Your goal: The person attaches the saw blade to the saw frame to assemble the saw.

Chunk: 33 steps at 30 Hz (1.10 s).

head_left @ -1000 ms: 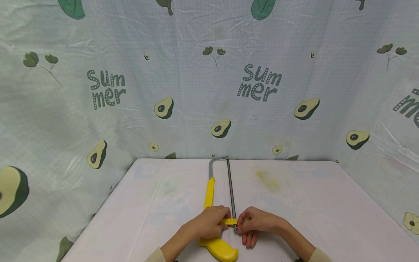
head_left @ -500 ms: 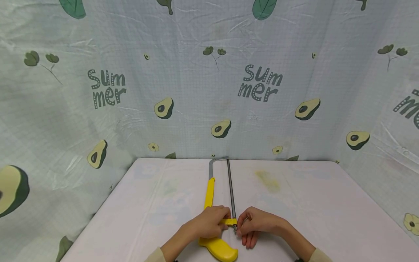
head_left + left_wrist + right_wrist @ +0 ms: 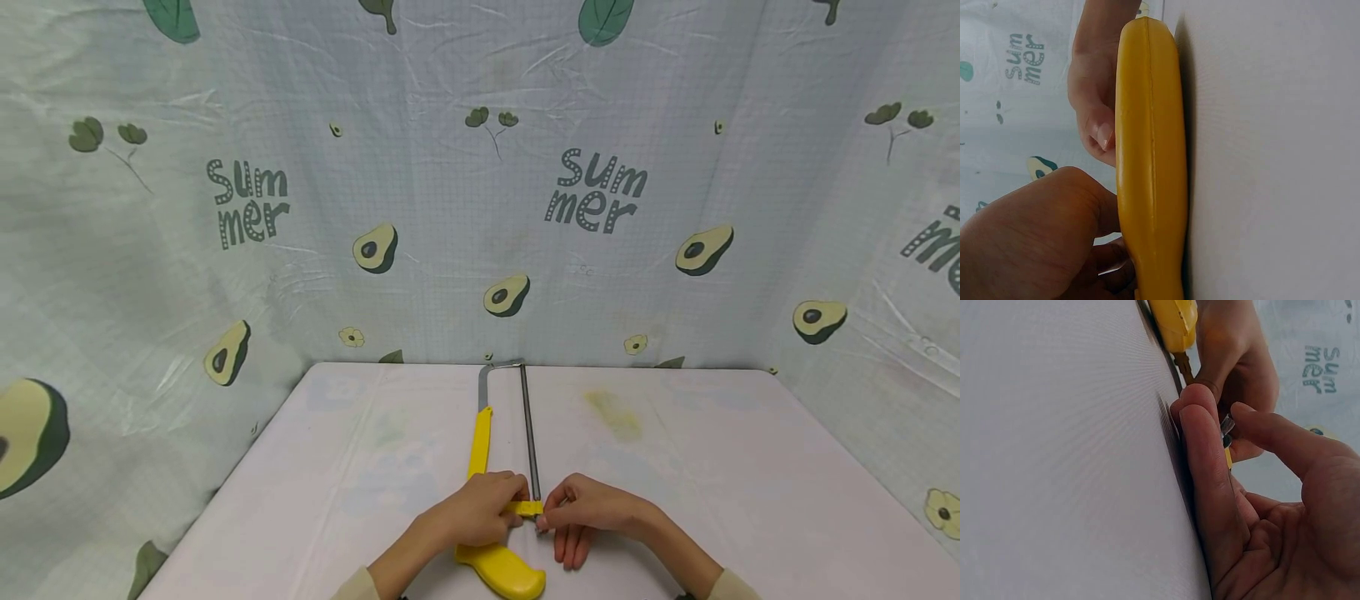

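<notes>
High head view; wrist closeups; common handle (image 3: 510, 573)

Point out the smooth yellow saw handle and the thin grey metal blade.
Smooth yellow saw handle (image 3: 1151, 137): left wrist view, its seamed edge.
Thin grey metal blade (image 3: 529, 433): head view, halfway along.

With the clock centred on the right hand (image 3: 588, 512) in the head view, bare table (image 3: 675, 442) leaves passage from twelve to two. The long saw bar (image 3: 529, 429) blocks eleven, the left hand (image 3: 486, 507) nine, the yellow handle (image 3: 504, 571) eight; the right forearm (image 3: 675, 546) closes four.
</notes>
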Motion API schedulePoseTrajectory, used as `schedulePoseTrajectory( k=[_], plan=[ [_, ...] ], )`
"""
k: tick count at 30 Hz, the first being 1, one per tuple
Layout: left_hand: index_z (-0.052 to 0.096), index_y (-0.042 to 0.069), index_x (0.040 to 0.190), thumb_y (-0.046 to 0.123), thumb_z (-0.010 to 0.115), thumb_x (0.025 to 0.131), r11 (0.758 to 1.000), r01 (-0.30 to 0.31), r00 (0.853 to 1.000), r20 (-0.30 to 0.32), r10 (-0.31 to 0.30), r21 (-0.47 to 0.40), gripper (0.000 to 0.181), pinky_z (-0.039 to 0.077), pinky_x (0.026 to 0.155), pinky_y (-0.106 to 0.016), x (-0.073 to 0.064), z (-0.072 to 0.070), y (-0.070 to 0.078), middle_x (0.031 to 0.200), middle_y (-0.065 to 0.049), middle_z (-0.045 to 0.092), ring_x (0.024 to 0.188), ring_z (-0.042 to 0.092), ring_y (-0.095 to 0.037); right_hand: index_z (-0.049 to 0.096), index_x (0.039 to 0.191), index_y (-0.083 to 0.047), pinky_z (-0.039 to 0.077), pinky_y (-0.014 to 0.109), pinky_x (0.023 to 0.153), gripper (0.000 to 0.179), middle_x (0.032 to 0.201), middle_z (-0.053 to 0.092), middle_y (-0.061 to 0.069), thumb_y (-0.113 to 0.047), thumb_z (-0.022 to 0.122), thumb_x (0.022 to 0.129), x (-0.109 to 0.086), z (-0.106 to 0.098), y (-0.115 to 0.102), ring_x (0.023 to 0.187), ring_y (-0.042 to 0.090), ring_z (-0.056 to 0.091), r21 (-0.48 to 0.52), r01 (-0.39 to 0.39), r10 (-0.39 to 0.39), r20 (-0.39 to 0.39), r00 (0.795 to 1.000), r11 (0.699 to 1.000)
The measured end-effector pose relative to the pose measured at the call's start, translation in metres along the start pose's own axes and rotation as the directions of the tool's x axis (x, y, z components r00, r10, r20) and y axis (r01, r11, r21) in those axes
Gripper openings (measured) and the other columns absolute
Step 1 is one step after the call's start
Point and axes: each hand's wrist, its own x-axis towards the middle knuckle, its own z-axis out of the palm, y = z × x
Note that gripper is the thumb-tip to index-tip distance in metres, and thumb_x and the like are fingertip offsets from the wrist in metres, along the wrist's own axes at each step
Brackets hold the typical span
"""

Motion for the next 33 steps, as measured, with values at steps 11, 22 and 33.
schedulePoseTrajectory(
  k=[11, 22, 33],
  plan=[
    [0.062, 0.023, 0.105, 0.019, 0.071, 0.097, 1.000, 0.012, 1.000, 0.001, -0.012, -0.001, 0.012, 0.047, 0.081, -0.019, -0.0026, 0.0014, 0.0041, 0.091, 0.014, 0.056, 0.081, 0.049, -0.002, 0.067, 0.102, 0.001, 0.057, 0.023, 0.056, 0.019, 0.072, 0.074, 0.003, -0.018, 0.064, 0.098, -0.0031, -0.0008, 0.0015, 0.059, 0.007, 0.072, 0.022, 0.001, -0.001, 0.028, 1.000, 1.000],
    [0.062, 0.022, 0.105, 0.020, 0.071, 0.097, 1.000, 0.014, 1.000, -0.008, -0.014, -0.002, 0.012, 0.047, 0.081, -0.019, -0.0035, 0.0016, 0.0073, 0.091, 0.014, 0.057, 0.081, 0.049, -0.002, 0.067, 0.103, 0.003, 0.058, 0.023, 0.056, 0.018, 0.073, 0.074, 0.003, -0.013, 0.062, 0.098, -0.0047, -0.0022, 0.0027, 0.060, 0.007, 0.072, 0.023, 0.014, -0.015, 0.044, 0.999, 1.000],
    [0.062, 0.022, 0.105, 0.021, 0.071, 0.097, 1.000, 0.009, 1.000, -0.015, -0.009, 0.008, 0.012, 0.047, 0.083, -0.019, -0.0027, 0.0044, 0.0086, 0.092, 0.014, 0.058, 0.082, 0.050, -0.001, 0.066, 0.101, 0.002, 0.058, 0.024, 0.056, 0.015, 0.073, 0.074, 0.003, -0.012, 0.063, 0.097, -0.0065, -0.0024, 0.0038, 0.060, 0.008, 0.072, 0.027, 0.012, -0.013, 0.045, 0.999, 1.000]
  ],
)
